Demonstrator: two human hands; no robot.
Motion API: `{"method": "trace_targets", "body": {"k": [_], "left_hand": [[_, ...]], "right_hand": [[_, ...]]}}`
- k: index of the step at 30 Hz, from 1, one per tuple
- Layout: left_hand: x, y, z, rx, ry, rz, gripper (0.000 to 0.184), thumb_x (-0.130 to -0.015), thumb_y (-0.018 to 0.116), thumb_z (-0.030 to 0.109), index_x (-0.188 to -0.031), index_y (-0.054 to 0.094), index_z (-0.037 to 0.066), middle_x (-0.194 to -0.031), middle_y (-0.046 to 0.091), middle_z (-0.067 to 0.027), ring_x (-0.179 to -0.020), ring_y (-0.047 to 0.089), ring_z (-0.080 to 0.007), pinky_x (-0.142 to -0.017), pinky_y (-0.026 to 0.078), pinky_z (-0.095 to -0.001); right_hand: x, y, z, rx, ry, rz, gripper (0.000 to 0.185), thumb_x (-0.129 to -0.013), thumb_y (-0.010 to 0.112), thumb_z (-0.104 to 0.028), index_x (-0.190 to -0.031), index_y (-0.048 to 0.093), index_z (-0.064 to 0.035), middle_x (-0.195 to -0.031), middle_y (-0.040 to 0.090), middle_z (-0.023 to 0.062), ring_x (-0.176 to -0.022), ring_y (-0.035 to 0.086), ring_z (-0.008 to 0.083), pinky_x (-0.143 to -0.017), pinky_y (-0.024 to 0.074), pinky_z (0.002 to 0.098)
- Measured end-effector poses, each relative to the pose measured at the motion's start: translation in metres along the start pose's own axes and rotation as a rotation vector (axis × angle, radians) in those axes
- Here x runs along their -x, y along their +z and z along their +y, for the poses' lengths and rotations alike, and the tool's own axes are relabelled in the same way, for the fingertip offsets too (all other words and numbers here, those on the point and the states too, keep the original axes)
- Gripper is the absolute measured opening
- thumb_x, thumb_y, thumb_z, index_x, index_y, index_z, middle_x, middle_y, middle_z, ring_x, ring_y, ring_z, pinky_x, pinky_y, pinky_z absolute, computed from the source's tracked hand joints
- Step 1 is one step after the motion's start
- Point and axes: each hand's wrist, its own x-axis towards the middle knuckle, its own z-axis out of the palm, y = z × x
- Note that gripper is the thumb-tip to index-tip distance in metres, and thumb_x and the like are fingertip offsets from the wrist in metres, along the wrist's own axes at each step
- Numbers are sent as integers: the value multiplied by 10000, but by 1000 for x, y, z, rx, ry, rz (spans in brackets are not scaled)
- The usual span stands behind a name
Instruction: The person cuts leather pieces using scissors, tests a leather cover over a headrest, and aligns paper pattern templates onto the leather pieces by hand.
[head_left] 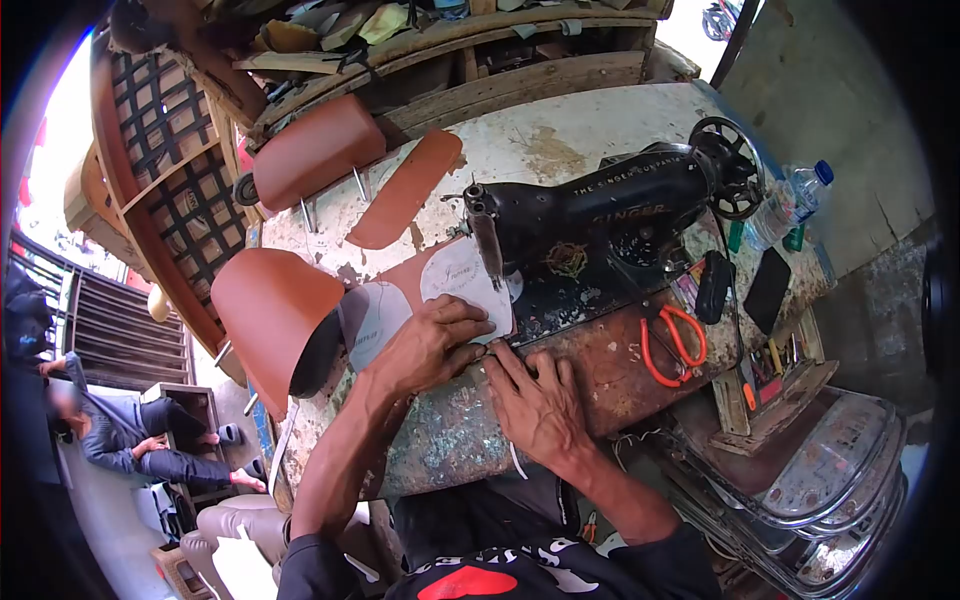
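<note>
My left hand [440, 345] is closed, its bent fingers over a brown leather piece [408, 278] topped with a white paper pattern [470, 285] bearing handwriting. Both lie beside the needle end of a black Singer sewing machine [600, 215]. My right hand [540, 405] rests at the front edge of the machine bed, thumb and index finger drawn close by the left fingertips. What they pinch is hidden. A narrow white strip [517, 462] hangs below this palm. Left of my hands lies a grey-white oval piece [374, 325] with writing.
Brown rolled leather forms [275, 305] stand at the left, near a long leather strip [410, 190]. Orange-handled scissors [672, 345], a black phone [767, 290] and a water bottle [790, 205] lie right. An open drawer [775, 395] juts out. A person [130, 430] sits beyond.
</note>
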Motion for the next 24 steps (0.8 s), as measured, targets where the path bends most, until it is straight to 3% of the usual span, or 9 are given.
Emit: {"method": "trace_targets", "body": {"k": [5, 11, 24], "left_hand": [[3, 11, 0, -135, 12, 16, 218, -852, 729, 80, -1068, 748, 57, -1156, 714, -68, -1125, 658, -266, -953, 517, -394], [7, 17, 4, -232, 38, 69, 291, -839, 715, 86, -1130, 719, 77, -1175, 709, -41, -1174, 644, -246, -1005, 471, -393], [4, 25, 5, -207, -15, 123, 296, -832, 711, 79, -1128, 709, 82, -1163, 707, -53, -1155, 651, -240, -1000, 459, -407]], "right_hand": [[-2, 1, 1, -59, -26, 19, 360, -896, 706, -219, -1220, 688, -65, -1429, 596, 99, -1004, 561, 258, -859, 440, 441], [-3, 0, 0, -53, -11, 20, 278, -902, 703, -221, -1144, 677, -85, -1412, 607, 93, -999, 565, 259, -856, 442, 445], [-10, 1, -3, -70, 63, -11, 275, -942, 667, -248, -1163, 650, -85, -1428, 611, 93, -995, 559, 274, -879, 441, 464]]}}
